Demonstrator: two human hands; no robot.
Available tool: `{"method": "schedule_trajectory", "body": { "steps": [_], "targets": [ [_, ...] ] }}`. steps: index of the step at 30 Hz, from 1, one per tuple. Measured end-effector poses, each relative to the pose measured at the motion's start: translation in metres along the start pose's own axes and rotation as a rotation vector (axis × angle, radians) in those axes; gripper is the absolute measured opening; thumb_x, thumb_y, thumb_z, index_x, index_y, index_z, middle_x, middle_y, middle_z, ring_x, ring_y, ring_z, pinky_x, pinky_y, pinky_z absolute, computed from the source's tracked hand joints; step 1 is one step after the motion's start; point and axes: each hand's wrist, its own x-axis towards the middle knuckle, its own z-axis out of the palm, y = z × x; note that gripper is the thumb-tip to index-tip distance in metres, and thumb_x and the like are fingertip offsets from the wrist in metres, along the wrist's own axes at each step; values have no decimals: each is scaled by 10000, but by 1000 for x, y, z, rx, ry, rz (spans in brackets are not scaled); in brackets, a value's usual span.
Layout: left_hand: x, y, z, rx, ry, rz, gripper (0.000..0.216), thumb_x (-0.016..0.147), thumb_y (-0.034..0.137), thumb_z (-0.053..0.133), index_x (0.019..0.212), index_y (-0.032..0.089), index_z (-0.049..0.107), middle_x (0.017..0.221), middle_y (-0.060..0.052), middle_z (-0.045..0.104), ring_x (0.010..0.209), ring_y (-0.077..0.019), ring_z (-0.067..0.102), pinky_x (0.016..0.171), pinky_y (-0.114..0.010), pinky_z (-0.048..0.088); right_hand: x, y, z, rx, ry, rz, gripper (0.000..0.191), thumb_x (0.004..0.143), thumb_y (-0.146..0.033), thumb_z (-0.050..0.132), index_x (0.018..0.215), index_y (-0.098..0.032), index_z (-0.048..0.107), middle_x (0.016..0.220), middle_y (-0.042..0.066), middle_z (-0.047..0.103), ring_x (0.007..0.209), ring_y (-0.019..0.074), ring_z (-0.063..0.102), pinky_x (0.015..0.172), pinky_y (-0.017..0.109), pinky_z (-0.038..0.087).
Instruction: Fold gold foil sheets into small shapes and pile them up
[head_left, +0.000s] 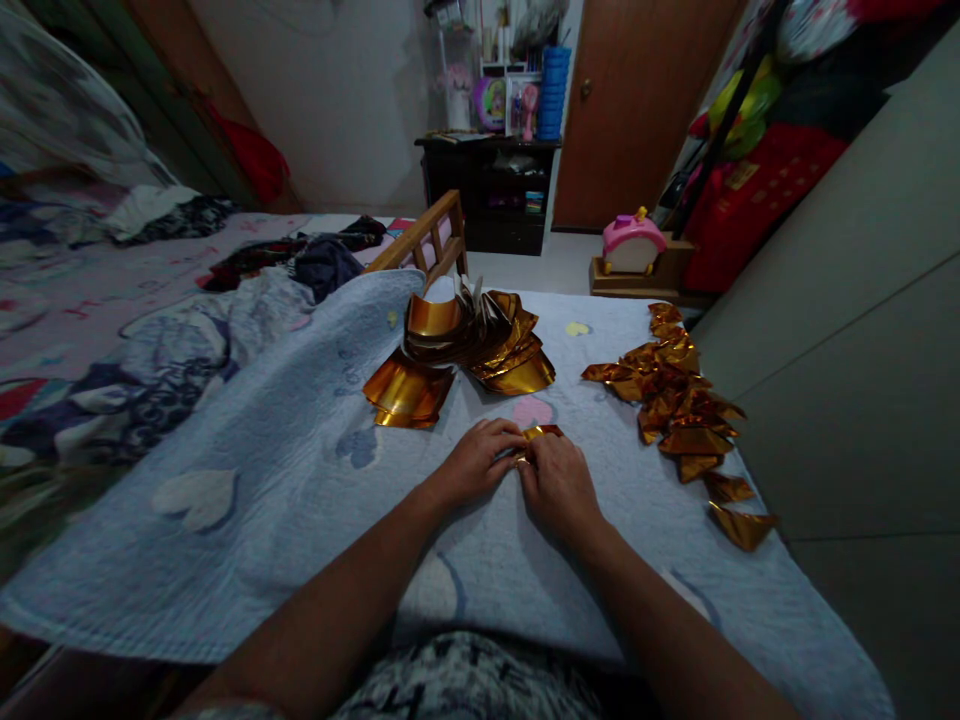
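My left hand point(484, 460) and my right hand point(559, 485) meet near the middle of the blue blanket point(315, 540). Between them is a small folded piece of gold foil paper point(541, 432), mostly covered by my fingers. The fingers of both hands are closed on it. Beyond my hands lies a fanned stack of gold foil sheets point(510, 375), some curled up, with pale undersides showing. To the right, along the blanket's edge, sits a heap of folded gold foil pieces point(675, 400), pointed at their ends.
A wooden rail point(454, 215) stands behind the foil stack. At left is a bed point(90, 290) with rumpled clothes. A pale cabinet point(862, 400) closes off the right side. Farther back are a dark shelf point(480, 215), a pink toy point(634, 245) and a brown door point(637, 110).
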Motion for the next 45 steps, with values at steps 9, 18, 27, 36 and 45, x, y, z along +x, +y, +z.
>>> {"method": "schedule_trajectory", "body": {
  "steps": [9, 18, 27, 36, 45],
  "targets": [
    [-1, 0, 2, 42, -4, -13, 284, 907, 168, 640, 1187, 198, 675, 1219, -84, 662, 1131, -241, 583, 1035, -424, 435, -1, -1, 1, -55, -6, 19, 105, 930, -227, 576, 1027, -190, 558, 1002, 106, 627, 939, 270, 529, 774, 380, 357],
    [-3, -1, 5, 74, 27, 11, 236, 925, 187, 631, 1155, 182, 685, 1210, -91, 670, 1102, -240, 593, 984, -408, 449, -7, 4, -6, -122, 75, 66, 319, 923, -365, 619, 1190, -208, 542, 1078, 116, 581, 961, 288, 486, 806, 401, 348],
    [-3, -2, 5, 76, 37, 42, 234, 943, 206, 615, 1166, 207, 685, 1191, -82, 670, 1097, -227, 598, 963, -394, 456, -13, 23, -19, -88, -62, 97, 534, 883, -360, 655, 1370, -240, 472, 1148, 104, 551, 1022, 299, 506, 840, 414, 360],
    [-4, -3, 5, 89, 37, 53, 262, 919, 167, 624, 1175, 187, 678, 1199, -93, 672, 1085, -238, 597, 965, -411, 461, -12, 42, -19, 112, -26, 47, 538, 769, -212, 595, 1294, -187, 477, 1149, 110, 551, 1055, 295, 503, 892, 431, 385],
    [-6, -3, 8, 86, 108, 129, 253, 931, 123, 552, 1142, 179, 680, 1163, -90, 701, 1041, -225, 617, 935, -398, 498, 4, 52, -14, 255, 60, 50, 265, 892, -185, 471, 1110, -181, 621, 1070, 103, 656, 995, 267, 531, 904, 416, 392]
  ]
}}
